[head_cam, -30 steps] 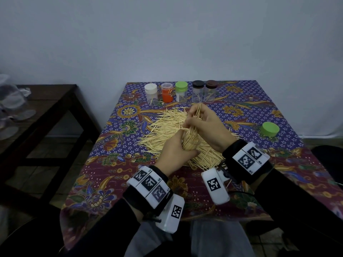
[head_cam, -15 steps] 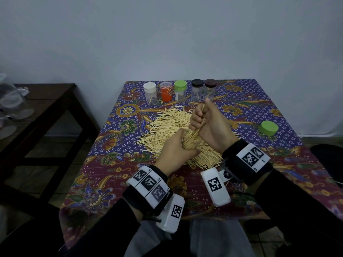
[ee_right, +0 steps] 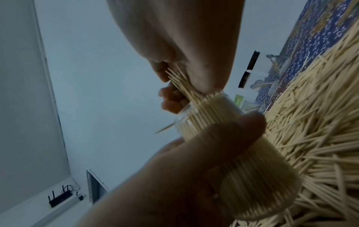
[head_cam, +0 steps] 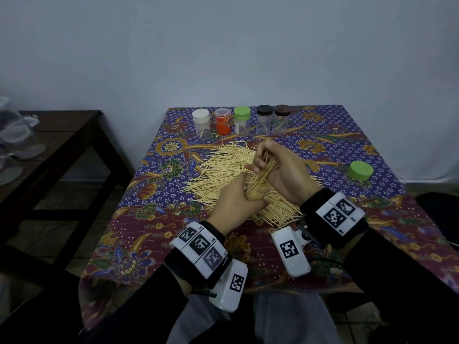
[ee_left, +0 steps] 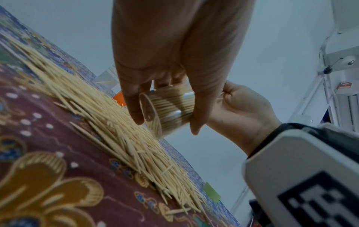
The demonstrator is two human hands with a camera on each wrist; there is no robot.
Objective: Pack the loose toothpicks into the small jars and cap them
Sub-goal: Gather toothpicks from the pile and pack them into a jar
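My left hand [head_cam: 236, 202] grips a small clear jar [head_cam: 255, 192] packed with toothpicks, held just above the pile; the same jar [ee_left: 169, 110] [ee_right: 233, 138] shows in both wrist views. My right hand [head_cam: 278, 167] pinches a small bundle of toothpicks [head_cam: 265, 167] whose lower ends sit in the jar's mouth. In the right wrist view the bundle [ee_right: 180, 83] fans out from my curled fingers. A big heap of loose toothpicks [head_cam: 223, 170] covers the middle of the patterned tablecloth [head_cam: 149, 232]. A green cap [head_cam: 360, 170] lies apart at the right.
Along the table's far edge stand several capped jars: white [head_cam: 201, 124], orange [head_cam: 222, 121], green [head_cam: 241, 120], black [head_cam: 264, 119], brown [head_cam: 282, 119]. A dark wooden side table [head_cam: 62, 135] with clear plastic items stands at the left. A pale wall rises behind.
My right hand went from a flat touch on the bundle to a closed pinch, then shifted slightly with the toothpicks angled into the jar. My left hand kept hold of the jar.
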